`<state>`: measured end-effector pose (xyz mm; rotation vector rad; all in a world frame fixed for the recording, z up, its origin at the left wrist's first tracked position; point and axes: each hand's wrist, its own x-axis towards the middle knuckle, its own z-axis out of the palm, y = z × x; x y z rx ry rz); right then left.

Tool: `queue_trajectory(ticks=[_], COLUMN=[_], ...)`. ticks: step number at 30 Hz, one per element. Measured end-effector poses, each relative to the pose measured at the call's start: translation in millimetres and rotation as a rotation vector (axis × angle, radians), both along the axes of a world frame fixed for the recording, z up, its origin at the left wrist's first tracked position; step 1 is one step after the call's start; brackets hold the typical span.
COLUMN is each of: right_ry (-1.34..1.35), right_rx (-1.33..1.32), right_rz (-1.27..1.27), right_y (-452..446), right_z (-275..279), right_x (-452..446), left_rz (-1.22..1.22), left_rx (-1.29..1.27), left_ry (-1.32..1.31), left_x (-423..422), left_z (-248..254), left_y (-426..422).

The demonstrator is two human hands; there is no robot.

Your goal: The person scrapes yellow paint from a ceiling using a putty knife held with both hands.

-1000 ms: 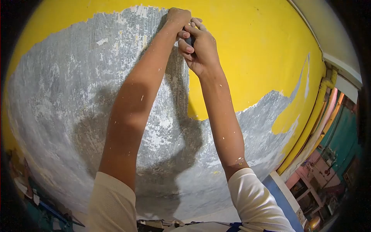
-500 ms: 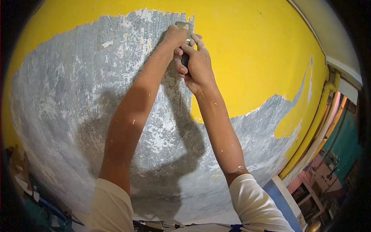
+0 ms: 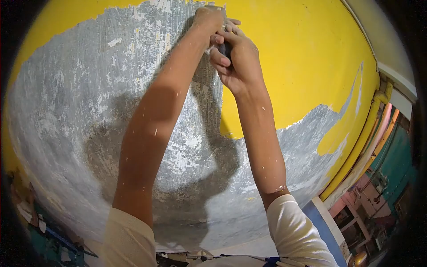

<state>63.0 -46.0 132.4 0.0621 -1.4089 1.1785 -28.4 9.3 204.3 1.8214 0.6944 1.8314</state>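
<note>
Both hands are raised to the upper part of a wall, at the border between scraped grey plaster (image 3: 89, 89) and yellow paint (image 3: 302, 66). A scraper (image 3: 226, 50) with a dark handle is gripped between them, its metal blade mostly hidden by the fingers. My left hand (image 3: 209, 20) is closed at the blade end, pressing it near the wall. My right hand (image 3: 242, 58) wraps round the handle just below, with a finger or two extended to the right. Pale flecks dot both forearms.
A yellow pipe (image 3: 356, 164) runs down the wall's right edge. Beyond it are pink and teal surfaces with a shelf-like frame (image 3: 356, 227). Cluttered items (image 3: 53, 236) lie at the lower left. My shadow falls across the grey plaster.
Both hands and the scraper have moved higher in view and slightly right, along the paint's edge. The view has shifted slightly. The grip looks the same.
</note>
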Motion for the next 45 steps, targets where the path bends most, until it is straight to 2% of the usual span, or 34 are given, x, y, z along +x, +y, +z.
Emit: queue_trajectory(ticks=[4, 10, 13, 15, 16, 20, 22, 24, 26, 28, 30, 33, 36, 39, 41, 43, 45], right_ry=[-0.003, 0.066, 0.045, 0.069, 0.072, 0.041, 0.034, 0.057, 0.052, 0.050, 0.051, 0.089, 0.061, 0.067, 0.063, 0.053, -0.003], right_rx=[-0.053, -0.009, 0.020, 0.010, 0.003, 0.068, 0.052, 0.013, -0.002, -0.011, -0.016, -0.032, -0.005, -0.006, -0.006, -0.009, 0.002], right_rz=[0.050, 0.117, 0.075, 0.083, 0.085, -0.024, 0.003, 0.050, 0.049, 0.033, 0.007, 0.033, -0.019, -0.024, -0.005, 0.009, 0.013], right_y=[-11, -9, -4, -7, -7, -7, -3, -12, -16, -16, -15, -16, -10, -9, -12, -16, -10], right_z=[-21, -1, 3, 4, 6, 9, 3, -2, -4, 0, 12, 20, 16, 16, 16, 13, 7], right_x=[3, -3, -8, -9, -10, -15, -15, -16, -16, -16, -17, -19, -23, -23, -21, -12, -4], left_rz=[0.059, 0.232, -0.157, 0.292, 0.712, 0.255, 0.052, 0.336, 0.305, -0.029, 0.086, 0.155, 0.095, -0.163, -0.184, -0.011, 0.099], left_rx=[-0.045, 0.101, -0.136, 0.000, 0.063, -0.094, -0.139, 0.003, -0.036, -0.229, -0.130, -0.053, -0.143, -0.173, -0.176, -0.203, -0.136], left_ry=[0.095, 0.276, 0.291, 0.324, 0.733, 0.392, 0.209, 0.421, 0.393, 0.117, 0.271, 0.249, 0.212, 0.258, 0.230, 0.140, 0.194], left_x=[-1, -7, -34, -10, -6, -9, -19, -18, -16, -16, -18, -16, -14, -30, -31, -10, -7], left_z=[-18, 13, 20, 23, 27, 17, 19, 20, 18, 13, 34, 42, 38, 23, 18, 21, 11], left_y=[-5, 30, 6, -2, -9, 5, 12, 41, 39, 14, 34, 40, 27, 17, 12, 15, -16])
